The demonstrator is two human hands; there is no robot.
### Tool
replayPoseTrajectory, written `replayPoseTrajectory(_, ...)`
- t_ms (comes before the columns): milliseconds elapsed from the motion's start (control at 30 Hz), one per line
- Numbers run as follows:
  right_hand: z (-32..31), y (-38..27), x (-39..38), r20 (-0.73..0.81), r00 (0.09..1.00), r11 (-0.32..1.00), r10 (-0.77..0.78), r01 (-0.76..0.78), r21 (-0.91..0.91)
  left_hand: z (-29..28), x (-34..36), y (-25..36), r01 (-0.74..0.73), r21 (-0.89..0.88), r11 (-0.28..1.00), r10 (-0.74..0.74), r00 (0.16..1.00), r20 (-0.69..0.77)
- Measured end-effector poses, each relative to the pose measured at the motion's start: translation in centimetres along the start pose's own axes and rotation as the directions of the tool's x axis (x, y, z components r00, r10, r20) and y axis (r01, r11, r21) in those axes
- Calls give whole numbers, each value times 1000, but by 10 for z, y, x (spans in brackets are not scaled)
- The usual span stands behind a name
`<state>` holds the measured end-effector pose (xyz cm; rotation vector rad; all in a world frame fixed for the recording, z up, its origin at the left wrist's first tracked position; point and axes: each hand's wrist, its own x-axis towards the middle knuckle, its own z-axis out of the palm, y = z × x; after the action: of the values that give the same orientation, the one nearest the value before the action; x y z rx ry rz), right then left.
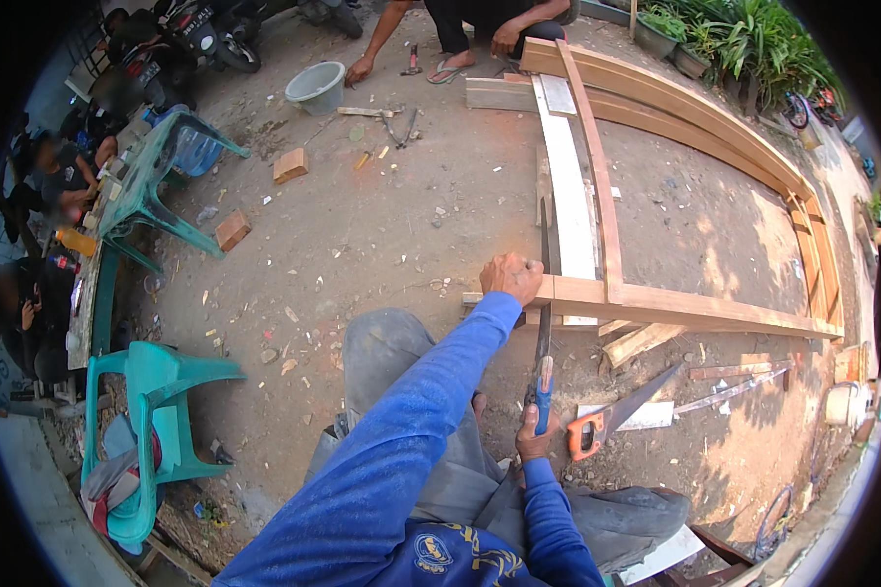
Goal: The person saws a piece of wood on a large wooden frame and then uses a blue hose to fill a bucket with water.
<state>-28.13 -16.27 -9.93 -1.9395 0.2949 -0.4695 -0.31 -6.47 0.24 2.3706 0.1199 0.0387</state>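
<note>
Handsaw and wooden beam, with both hands of the worker.
The right hand [534, 436] was clamped around the blue handle of the handsaw [544, 384], whose blade lay across the wooden beam [695, 307] near its left end. The left hand [514, 278] rested there with fingers curled; whether they clamped the beam could not be told. An orange-handled saw [587, 434] lay on the ground, right of the right hand.

Bucket [316, 101] left of wooden frame [690, 306]
</note>
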Motion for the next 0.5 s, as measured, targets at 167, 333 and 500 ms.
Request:
replayPoseTrajectory(167, -53, -133, 34, 198, 911, 919, 361, -384, 92, -6, -3, -16, 70, 59, 996, -71, 997, 6)
replayPoseTrajectory(333, -84, -211, 41, 220, 866, 888, 450, -461, -1, -14, -8, 8, 88, 38, 995, -91, 992, 86)
replayPoseTrajectory(500, -126, -254, 28, 244, 832, 866, 498, -491, -91, -17, -17, -7, 113, 30, 993, -116, 987, 114)
